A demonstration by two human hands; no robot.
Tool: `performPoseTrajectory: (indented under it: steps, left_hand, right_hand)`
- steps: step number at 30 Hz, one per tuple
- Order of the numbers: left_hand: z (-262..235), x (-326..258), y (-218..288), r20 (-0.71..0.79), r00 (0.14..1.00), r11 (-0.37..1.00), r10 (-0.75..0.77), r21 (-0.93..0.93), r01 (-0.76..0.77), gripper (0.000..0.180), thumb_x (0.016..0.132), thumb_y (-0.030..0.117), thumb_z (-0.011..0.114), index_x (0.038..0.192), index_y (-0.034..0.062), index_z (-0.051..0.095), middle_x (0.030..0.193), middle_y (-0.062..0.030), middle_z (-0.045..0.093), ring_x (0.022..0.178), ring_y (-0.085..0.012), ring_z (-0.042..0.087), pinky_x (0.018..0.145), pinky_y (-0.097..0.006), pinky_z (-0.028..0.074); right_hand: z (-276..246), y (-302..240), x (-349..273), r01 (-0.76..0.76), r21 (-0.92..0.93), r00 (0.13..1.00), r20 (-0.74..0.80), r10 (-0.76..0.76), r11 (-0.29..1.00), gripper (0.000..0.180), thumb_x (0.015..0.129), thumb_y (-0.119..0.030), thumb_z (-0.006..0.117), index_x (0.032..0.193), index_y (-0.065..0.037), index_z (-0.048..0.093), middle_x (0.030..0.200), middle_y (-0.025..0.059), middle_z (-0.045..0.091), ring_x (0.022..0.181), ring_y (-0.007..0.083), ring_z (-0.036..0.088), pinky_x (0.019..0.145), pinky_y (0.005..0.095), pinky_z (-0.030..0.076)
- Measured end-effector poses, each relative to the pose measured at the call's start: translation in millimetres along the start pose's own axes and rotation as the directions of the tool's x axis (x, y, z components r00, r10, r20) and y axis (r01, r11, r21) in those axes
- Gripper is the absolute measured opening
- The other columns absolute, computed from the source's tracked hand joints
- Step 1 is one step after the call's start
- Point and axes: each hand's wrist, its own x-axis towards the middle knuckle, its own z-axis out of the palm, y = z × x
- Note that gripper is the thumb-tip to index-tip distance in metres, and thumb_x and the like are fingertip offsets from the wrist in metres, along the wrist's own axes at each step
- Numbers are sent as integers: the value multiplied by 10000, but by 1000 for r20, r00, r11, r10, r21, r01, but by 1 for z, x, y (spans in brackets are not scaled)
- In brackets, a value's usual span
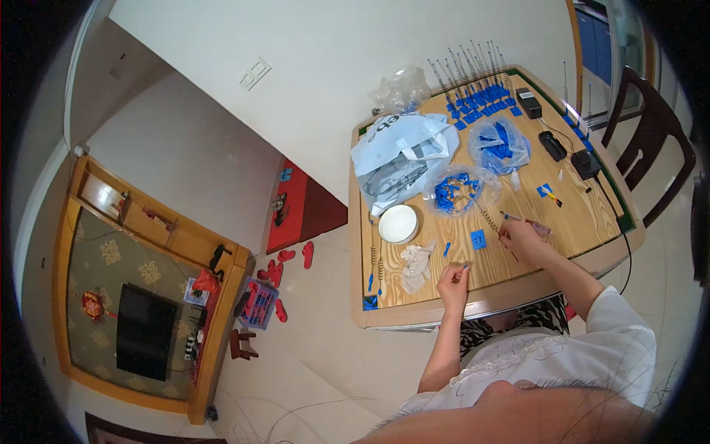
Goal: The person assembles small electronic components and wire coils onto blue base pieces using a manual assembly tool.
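My right hand (521, 240) is closed over the table, and a thin metal coil spring (489, 220) sticks out from its fingertips. Close beside those fingers lies a slim dark-tipped tool (509, 216), partly hidden. My left hand (452, 284) is at the near table edge with fingers pinched; a tiny dark bit shows at the tips, too small to name. Between the hands, a little farther off, lies a blue square piece (478, 239). A narrow blue strip (447, 249) lies left of it, near a crumpled white tissue (417, 266).
Beyond the hands are a clear bag of small blue parts (458, 194), another bag of blue pieces (501, 146), a white bowl (398, 223) and a pale blue carrier bag (404, 157). Several upright springs on blue bases (484, 96) line the far edge. A dark chair (651, 144) stands right.
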Motion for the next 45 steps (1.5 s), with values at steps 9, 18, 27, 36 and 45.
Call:
performPoseTrajectory:
  steps: [9, 18, 27, 36, 45]
  left_hand:
    - [0, -1, 3, 6, 999, 999, -33, 22, 33, 132, 751, 46, 721, 714, -15, 610, 644, -23, 527, 584, -86, 462, 538, -225, 389]
    - [1, -2, 0, 12, 997, 997, -81, 5, 81, 116, 763, 29, 707, 718, -6, 607, 639, -9, 515, 578, -73, 453, 520, -215, 372]
    - [0, -2, 0, -3, 999, 997, -47, 58, 48, 106, 761, 33, 712, 732, -6, 617, 636, -13, 507, 569, -74, 452, 510, -214, 365]
    - [-8, 4, 35, -63, 997, 994, -41, -105, 34, 90, 752, -33, 693, 814, -21, 628, 787, -47, 585, 701, -96, 528, 654, -206, 437]
    - [-24, 12, 78, -75, 997, 984, 3, -176, -16, 87, 757, -45, 685, 833, -29, 645, 843, -75, 624, 753, -121, 568, 706, -224, 453]
  right_hand:
    - [12, 16, 13, -50, -183, 998, 28, 56, 982, 207, 779, -189, 584, 834, 2, 641, 820, 197, 643, 795, 358, 627, 722, 446, 494]
    - [-57, 70, 8, -179, 22, 920, -350, 175, 984, 131, 782, -132, 598, 873, -41, 620, 813, 189, 632, 799, 348, 619, 696, 427, 480]
    - [-76, 126, 4, -253, -200, 831, -546, 106, 947, 205, 741, -138, 673, 882, -18, 585, 812, 158, 599, 800, 330, 588, 689, 429, 454]
    - [-90, 4, -17, 242, 360, 868, -495, -36, 901, 147, 788, -14, 625, 931, -23, 594, 811, 98, 622, 773, 250, 617, 642, 308, 460]
    - [-64, -88, -45, 569, 217, 817, -264, -513, 793, 159, 775, -8, 647, 929, -32, 619, 880, 104, 597, 805, 251, 599, 671, 334, 473]
